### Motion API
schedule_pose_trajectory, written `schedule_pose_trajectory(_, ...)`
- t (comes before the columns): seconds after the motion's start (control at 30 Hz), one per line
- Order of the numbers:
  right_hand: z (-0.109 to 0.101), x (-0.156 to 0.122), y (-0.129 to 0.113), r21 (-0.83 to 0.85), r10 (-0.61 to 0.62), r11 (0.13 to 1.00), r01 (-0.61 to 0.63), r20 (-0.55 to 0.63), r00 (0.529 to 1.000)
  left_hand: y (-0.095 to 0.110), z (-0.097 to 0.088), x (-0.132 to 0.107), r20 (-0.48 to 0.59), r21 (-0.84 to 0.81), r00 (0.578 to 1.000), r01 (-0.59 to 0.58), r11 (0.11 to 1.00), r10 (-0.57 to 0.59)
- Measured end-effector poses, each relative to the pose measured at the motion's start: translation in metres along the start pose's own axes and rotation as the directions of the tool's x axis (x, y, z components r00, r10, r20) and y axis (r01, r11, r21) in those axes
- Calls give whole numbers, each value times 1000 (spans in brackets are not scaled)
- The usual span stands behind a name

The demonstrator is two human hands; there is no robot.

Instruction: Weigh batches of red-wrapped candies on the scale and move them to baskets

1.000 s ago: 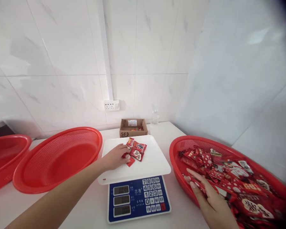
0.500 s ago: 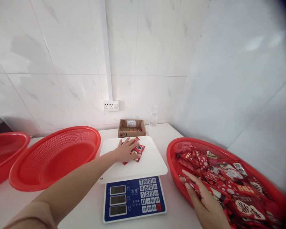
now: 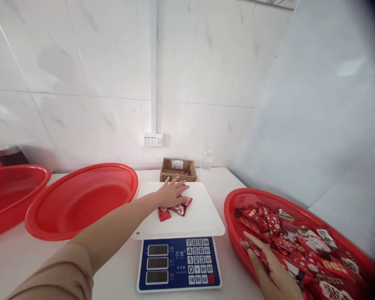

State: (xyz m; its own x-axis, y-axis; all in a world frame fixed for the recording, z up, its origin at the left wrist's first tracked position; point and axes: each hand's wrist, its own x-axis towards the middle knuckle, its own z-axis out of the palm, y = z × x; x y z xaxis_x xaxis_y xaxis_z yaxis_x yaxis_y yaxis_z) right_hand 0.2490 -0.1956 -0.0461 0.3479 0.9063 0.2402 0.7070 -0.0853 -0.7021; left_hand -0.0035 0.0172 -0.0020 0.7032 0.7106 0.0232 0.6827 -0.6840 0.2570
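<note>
Head view: the left hand [image 3: 172,196] lies palm down with its fingers spread over a few red packets [image 3: 178,209] on the scale's white tray [image 3: 203,223], partly covering them; whether it presses on them cannot be told. Well apart from it, the right hand [image 3: 273,271] is closed on a red sachet [image 3: 259,253], pinched between thumb and fingers, over the near-left rim of the right basket [image 3: 229,204]. Inside that basket lies a heap of candy [image 3: 312,250] in mostly red wrappers. Below the tray, the blue panel [image 3: 178,266] faces the person, its digits too faint to read. Left of the scale, a red basket [image 3: 129,177] stands on the tabletop [image 3: 120,266], beside another tub [image 3: 18,196]. Behind the tray sit a carton [image 3: 190,178] and a clear bottle [image 3: 207,159].
</note>
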Motion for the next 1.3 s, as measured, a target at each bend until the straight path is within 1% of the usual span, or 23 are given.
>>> schedule_pose_trajectory(0.07, -1, 0, 3, -11, 2, 1000, -2, 30, 1000, -1, 0, 5, 18, -8, 999, -28, 1000, 28)
schedule_pose_trajectory(0.13, -1, 1, 6, -10, 2, 1000, -1, 63, 998, -2, 0, 6, 11, -17, 999, -43, 999, 44)
schedule_pose_trajectory(0.27, -1, 1, 9, 26, 7, 1000, -9, 99, 995, -8, -1, -4, -43, -59, 998, -41, 997, 38)
schedule_pose_trajectory(0.37, 1, 1, 11, 36, 38, 999, -41, 85, 996, -17, -7, -14, -70, -129, 998, -11, 992, 2)
schedule_pose_trajectory(0.53, 1, 1, 10, 32, 61, 997, -65, 102, 993, -32, -19, -33, -97, -240, 990, 79, 968, -105)
schedule_pose_trajectory(0.63, 1, 1, 7, 31, 83, 996, -86, 87, 993, -37, -23, -44, -39, -249, 993, 96, 964, -109)
schedule_pose_trajectory(0.73, 3, 2, 6, 40, 88, 995, -90, 64, 994, -37, -24, -54, 75, -220, 994, 89, 971, -74)
schedule_pose_trajectory(0.83, 4, 2, 8, 47, 58, 997, -62, 72, 996, -35, -24, -61, 179, -180, 982, 97, 979, -64)
schedule_pose_trajectory(0.9, 4, 2, 10, 41, 59, 997, -62, 85, 995, -32, -26, -64, 224, -156, 972, 106, 982, -69)
schedule_pose_trajectory(1.07, 3, 0, 8, 18, 81, 996, -83, 62, 995, -30, -31, -64, 281, -100, 956, 116, 988, -84)
schedule_pose_trajectory(1.2, 0, -1, 3, 15, 64, 998, -66, 74, 995, -31, -26, -57, 310, -78, 949, 82, 994, -53)
schedule_pose_trajectory(1.3, -1, -1, 0, 1, 64, 998, -64, 72, 995, -31, -21, -52, 300, -67, 953, 56, 996, -33)
